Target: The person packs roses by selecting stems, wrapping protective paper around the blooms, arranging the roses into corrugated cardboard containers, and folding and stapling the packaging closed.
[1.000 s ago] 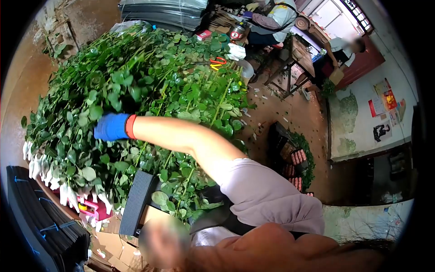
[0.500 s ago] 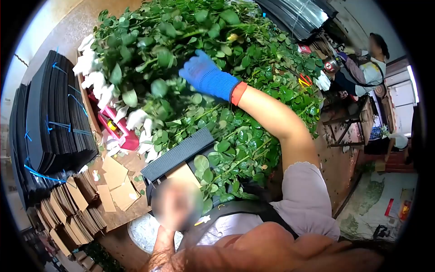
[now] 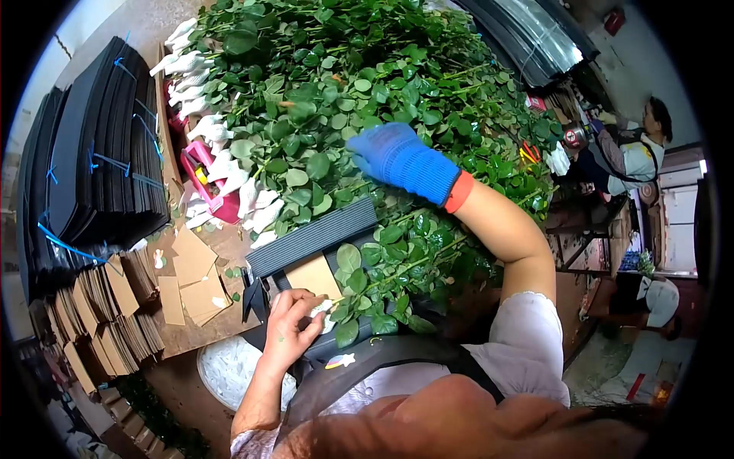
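Note:
My left hand [image 3: 289, 327], bare, has its fingers closed round the white-wrapped head [image 3: 326, 312] of a leafy rose stem at the near edge of the table. The stem's leaves [image 3: 375, 294] spread to the right. Just beyond that hand are a piece of brown cardboard [image 3: 312, 277] and a ribbed dark board [image 3: 315, 237]. My right hand [image 3: 388, 155], in a blue knitted glove with a red cuff, is over the big heap of green leafy stems [image 3: 329, 84]. Motion blurs its fingers, so their grip is unclear. White-netted flower heads [image 3: 210, 130] line the heap's left side.
Stacks of black sheets tied with blue cord [image 3: 107, 153] stand at left, above bundled cardboard pieces [image 3: 115, 321]. A pink tool [image 3: 210, 180] lies by the flower heads. Scissors [image 3: 529, 153] rest on the right leaves. A person [image 3: 634, 157] is at the upper right.
The gloved hand has moved right and slightly down. The leaves at left lie lower, showing more white-netted heads. My bare hand stays near the table edge. The camera view has shifted slightly.

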Motion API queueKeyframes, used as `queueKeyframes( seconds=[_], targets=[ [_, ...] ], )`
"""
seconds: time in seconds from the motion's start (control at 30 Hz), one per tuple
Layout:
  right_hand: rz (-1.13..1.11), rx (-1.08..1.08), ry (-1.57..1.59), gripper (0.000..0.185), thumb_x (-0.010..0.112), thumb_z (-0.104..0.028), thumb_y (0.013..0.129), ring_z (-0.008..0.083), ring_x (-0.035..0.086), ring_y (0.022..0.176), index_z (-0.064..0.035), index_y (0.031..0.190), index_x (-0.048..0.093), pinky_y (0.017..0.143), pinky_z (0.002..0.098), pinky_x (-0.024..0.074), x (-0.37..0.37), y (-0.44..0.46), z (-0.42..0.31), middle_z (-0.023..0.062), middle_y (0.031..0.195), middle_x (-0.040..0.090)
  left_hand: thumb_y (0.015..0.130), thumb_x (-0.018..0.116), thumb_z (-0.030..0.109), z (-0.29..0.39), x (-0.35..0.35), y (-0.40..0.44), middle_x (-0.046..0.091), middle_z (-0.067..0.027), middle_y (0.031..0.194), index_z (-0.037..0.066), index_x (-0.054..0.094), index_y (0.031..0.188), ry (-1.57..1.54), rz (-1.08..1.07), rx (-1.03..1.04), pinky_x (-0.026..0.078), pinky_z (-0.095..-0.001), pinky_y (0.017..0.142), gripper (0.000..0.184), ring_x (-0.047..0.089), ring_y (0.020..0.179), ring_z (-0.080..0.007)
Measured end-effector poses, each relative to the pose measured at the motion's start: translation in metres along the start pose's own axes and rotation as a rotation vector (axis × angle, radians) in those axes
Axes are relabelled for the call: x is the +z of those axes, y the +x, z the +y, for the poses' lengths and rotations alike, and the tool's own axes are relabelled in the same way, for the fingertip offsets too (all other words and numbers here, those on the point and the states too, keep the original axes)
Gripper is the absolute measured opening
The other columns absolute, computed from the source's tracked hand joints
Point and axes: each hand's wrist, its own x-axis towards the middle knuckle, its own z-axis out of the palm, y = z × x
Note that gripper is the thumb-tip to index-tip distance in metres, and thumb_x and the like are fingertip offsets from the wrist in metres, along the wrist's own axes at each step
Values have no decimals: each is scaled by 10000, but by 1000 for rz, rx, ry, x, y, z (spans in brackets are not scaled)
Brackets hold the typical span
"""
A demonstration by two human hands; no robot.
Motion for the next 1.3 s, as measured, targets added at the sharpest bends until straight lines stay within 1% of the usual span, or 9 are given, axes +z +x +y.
queueKeyframes(
  seconds=[0.2, 0.4, 0.57, 0.7, 0.83, 0.9, 1.07, 1.17, 1.3],
  targets=[
    [1020, -222, -223, 292, 510, -194, 1002, 257, 704, 940, -130, 1273, 596, 785, 440, 562, 12, 85, 34, 73, 1038, 698, 764, 774, 46, -1, 3, -1, 634, -87, 1042, 70, 735, 1053, -33, 17, -1, 509, -369, 830, 292, 600, 971, -278],
    [165, 88, -204, 269, 603, -172, 921, 288, 702, 984, -108, 1176, 663, 839, 404, 562, 23, 136, 43, 89, 1102, 707, 757, 782, 45, -4, 2, -1, 639, -78, 1035, 82, 738, 1072, -29, 6, 0, 503, -370, 826, 320, 600, 958, -278],
    [263, 79, -243, 131, 597, -190, 902, 290, 706, 847, -157, 988, 690, 659, 412, 524, 46, 66, 21, 74, 897, 701, 749, 778, 39, -6, 3, 1, 642, -75, 1031, 83, 741, 1059, -13, 20, 33, 496, -376, 843, 316, 597, 964, -286],
    [386, 31, -255, 154, 612, -213, 887, 311, 708, 861, -138, 1001, 684, 690, 431, 534, 68, 53, 43, 101, 926, 705, 762, 765, 46, -4, 5, -1, 639, -92, 1047, 66, 737, 1054, -18, 22, 29, 498, -377, 858, 294, 597, 978, -297],
    [180, 96, -166, 179, 583, -148, 885, 294, 732, 929, -142, 989, 728, 797, 447, 512, 35, 74, 38, 89, 980, 750, 786, 756, 63, -11, 8, -5, 628, -108, 1040, 52, 730, 1061, -29, 25, 35, 506, -376, 866, 277, 611, 996, -300],
    [315, 85, -210, 173, 588, -143, 877, 299, 728, 929, -151, 980, 726, 778, 447, 506, -1, 67, 32, 96, 968, 744, 803, 760, 81, -5, 4, -4, 626, -102, 1026, 54, 726, 1080, -6, 11, 49, 505, -375, 871, 280, 618, 979, -299],
    [1258, -145, -181, 137, 608, -131, 854, 315, 687, 860, -156, 964, 684, 757, 454, 492, -37, 29, 27, 100, 881, 693, 835, 745, 103, 0, 5, -7, 629, -97, 996, 62, 735, 1081, -12, 57, 48, 500, -377, 852, 249, 614, 928, -290],
    [674, -43, -255, 138, 607, -146, 863, 305, 687, 873, -164, 973, 689, 777, 444, 504, 0, 37, 37, 94, 890, 695, 842, 742, 100, -4, 7, -9, 630, -99, 995, 62, 740, 1077, 18, 80, 80, 507, -374, 833, 237, 619, 922, -278],
    [271, 65, -264, 208, 645, -279, 882, 326, 675, 1002, -142, 1038, 658, 793, 454, 527, 72, 24, 40, 116, 986, 704, 847, 745, 101, -7, 10, -10, 632, -97, 1006, 66, 739, 1076, -27, 78, 40, 510, -389, 840, 232, 621, 937, -290]
  ],
)
